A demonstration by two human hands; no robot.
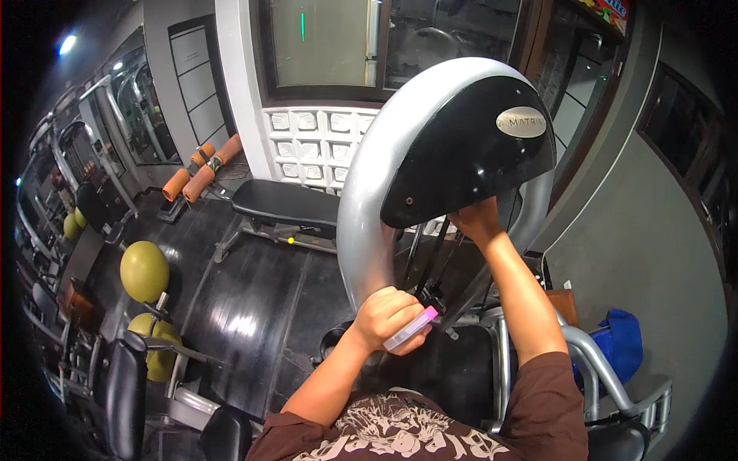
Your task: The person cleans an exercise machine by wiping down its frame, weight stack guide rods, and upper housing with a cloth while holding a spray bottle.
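My left hand (385, 318) is closed around a small translucent bottle (408, 332) with a pink cap, beside the lower end of a curved silver frame tube (360, 190). That tube belongs to a Matrix weight machine. My right hand (477, 219) reaches up under the lower edge of the machine's black cover panel (461, 155). Its fingers are partly hidden there, so I cannot tell what they touch. Dark rods or cables (429, 259) run down below the panel, close to my right hand.
Behind the machine stands a padded black bench (285, 204) with orange foam rollers (199, 173). Yellow-green exercise balls (144, 271) and a black seat pad (125, 397) are on the left. A blue bag or cloth (620, 346) lies right, behind curved silver tubing (599, 363).
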